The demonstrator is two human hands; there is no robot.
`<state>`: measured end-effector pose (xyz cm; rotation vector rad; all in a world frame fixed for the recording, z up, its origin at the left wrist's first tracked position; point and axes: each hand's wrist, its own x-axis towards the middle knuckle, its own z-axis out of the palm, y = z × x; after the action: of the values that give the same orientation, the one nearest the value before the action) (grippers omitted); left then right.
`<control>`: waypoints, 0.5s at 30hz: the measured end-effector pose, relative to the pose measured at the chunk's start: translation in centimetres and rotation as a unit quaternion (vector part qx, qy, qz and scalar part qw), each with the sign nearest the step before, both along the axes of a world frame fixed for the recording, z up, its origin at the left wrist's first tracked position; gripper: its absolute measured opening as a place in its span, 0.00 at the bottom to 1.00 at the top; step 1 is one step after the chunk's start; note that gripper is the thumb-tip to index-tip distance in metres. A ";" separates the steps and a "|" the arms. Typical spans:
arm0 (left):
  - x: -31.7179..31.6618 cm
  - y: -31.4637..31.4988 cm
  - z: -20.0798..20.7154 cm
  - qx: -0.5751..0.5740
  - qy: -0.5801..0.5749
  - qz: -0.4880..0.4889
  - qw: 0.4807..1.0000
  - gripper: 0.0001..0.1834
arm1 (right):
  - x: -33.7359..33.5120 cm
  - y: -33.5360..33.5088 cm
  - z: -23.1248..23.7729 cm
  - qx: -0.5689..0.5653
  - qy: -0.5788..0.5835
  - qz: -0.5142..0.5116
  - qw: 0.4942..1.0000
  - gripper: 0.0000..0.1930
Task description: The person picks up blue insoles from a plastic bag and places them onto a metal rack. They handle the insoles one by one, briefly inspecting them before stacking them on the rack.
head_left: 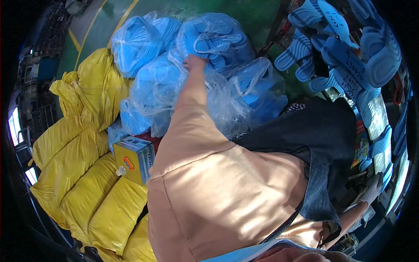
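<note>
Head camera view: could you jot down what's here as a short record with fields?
Left hand: stretched out, resting on a clear plastic bag of blue soles; grip hidden.
Right hand: low at right, by a bench edge; what it holds is unclear.
Nearby bags: more clear bags of blue soles.
Left side: yellow sacks, a metal can lying on them.
Upper right: loose blue soles on a rack.

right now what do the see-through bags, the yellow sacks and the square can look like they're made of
Clear bags: thin plastic film, glossy and crinkled, the blue soles showing through. Yellow sacks: seemingly coated or woven plastic, smooth with a dull sheen. Square can: probably painted metal, with crisp edges and a small cap.
</note>
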<state>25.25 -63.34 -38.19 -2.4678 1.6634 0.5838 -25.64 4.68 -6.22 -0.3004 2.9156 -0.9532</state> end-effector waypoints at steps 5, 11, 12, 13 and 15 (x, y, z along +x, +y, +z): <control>3.8 -3.5 -4.5 0.014 0.099 -0.126 0.987 0.51 | 1.0 -0.4 -1.1 -0.069 -0.021 -0.017 0.997 0.27; 0.2 -1.8 -5.5 -0.125 0.101 0.011 0.987 0.42 | 0.8 0.8 -2.4 -0.119 -0.042 -0.006 0.992 0.28; 0.4 -1.9 -5.7 -0.129 0.132 -0.022 0.983 0.42 | 0.6 1.3 -2.9 -0.112 -0.047 0.004 0.993 0.28; 0.5 -2.0 -6.0 -0.132 0.162 -0.055 0.976 0.42 | 0.4 1.6 -3.2 -0.105 -0.052 0.015 0.993 0.28; 0.2 -2.7 -6.2 -0.105 0.147 -0.110 0.977 0.40 | 0.4 1.6 -3.5 -0.105 -0.070 0.014 0.992 0.27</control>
<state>25.42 -66.08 -44.44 -2.3759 2.1789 0.8147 -25.25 6.28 -9.69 -0.2724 2.6815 -1.2253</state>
